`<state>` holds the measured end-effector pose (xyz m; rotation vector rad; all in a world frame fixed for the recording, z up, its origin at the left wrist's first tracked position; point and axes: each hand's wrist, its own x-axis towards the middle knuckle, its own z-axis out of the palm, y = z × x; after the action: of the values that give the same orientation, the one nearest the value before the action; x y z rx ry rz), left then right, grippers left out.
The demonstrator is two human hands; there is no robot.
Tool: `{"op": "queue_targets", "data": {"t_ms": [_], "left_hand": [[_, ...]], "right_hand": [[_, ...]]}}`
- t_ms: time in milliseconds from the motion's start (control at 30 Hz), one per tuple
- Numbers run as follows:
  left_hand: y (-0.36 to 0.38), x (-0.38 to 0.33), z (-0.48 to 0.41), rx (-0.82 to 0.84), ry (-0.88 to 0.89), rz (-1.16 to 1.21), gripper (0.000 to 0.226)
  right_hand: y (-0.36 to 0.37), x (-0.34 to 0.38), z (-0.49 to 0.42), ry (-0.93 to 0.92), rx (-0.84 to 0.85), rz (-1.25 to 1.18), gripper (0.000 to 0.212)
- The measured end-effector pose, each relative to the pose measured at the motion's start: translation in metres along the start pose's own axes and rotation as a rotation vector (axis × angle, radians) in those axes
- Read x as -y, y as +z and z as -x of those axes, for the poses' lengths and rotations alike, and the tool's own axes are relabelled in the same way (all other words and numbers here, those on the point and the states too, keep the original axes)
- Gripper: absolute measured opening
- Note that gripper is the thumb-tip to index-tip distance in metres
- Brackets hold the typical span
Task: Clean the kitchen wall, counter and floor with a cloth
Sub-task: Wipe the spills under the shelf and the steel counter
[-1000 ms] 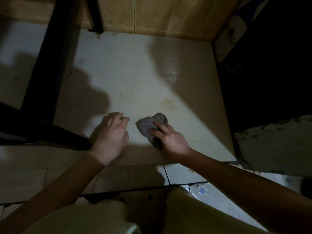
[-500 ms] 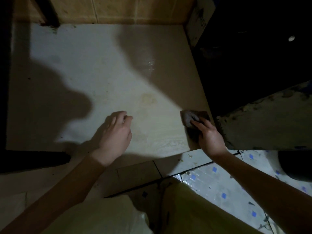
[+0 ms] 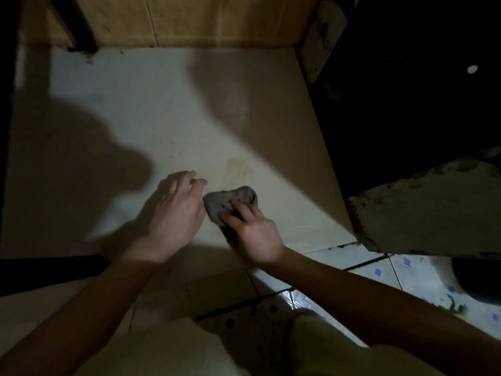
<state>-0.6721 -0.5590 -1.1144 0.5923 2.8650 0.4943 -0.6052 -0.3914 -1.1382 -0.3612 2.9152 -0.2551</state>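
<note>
A crumpled grey cloth [image 3: 230, 199] lies on the large pale floor tile [image 3: 189, 118], near its front edge. My right hand [image 3: 254, 234] presses down on the cloth with spread fingers, covering its near part. My left hand [image 3: 173, 215] rests on the tile just left of the cloth, fingers loosely bent and holding nothing. A faint yellowish stain [image 3: 240, 166] marks the tile just beyond the cloth. The tan tiled wall [image 3: 189, 20] rises at the back.
A dark furniture leg [image 3: 81, 23] stands at the back left and a black bar [image 3: 51, 270] lies at the left. A grimy concrete slab [image 3: 423, 213] juts in at the right under darkness. Blue-patterned floor tiles [image 3: 393, 272] lie front right. My knees fill the bottom.
My right hand has slid the cloth from the tile's right edge back left, close to my left hand. The left hand has barely moved.
</note>
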Motion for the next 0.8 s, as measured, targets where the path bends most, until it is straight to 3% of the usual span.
{"op": "queue_targets", "data": {"t_ms": [200, 300, 500, 667, 800], "left_hand": [[0.003, -0.002, 0.006, -0.036, -0.043, 0.018, 0.04], [0.003, 0.001, 0.013, -0.035, -0.19, 0.101, 0.042], [-0.026, 0.013, 0.041, -0.031, -0.152, 0.03, 0.037], [-0.069, 0.007, 0.054, -0.052, -0.165, -0.048, 0.046], [-0.111, 0.0, 0.063, -0.083, -0.107, -0.093, 0.04]], "right_hand": [[-0.003, -0.018, 0.003, -0.166, 0.041, 0.013, 0.055], [-0.011, -0.032, 0.0, -0.237, 0.048, 0.011, 0.057], [-0.045, -0.065, -0.005, -0.295, 0.26, -0.017, 0.058], [-0.079, -0.056, -0.034, -0.179, 0.159, -0.256, 0.04], [-0.11, -0.031, -0.049, -0.152, 0.06, -0.406, 0.034]]}}
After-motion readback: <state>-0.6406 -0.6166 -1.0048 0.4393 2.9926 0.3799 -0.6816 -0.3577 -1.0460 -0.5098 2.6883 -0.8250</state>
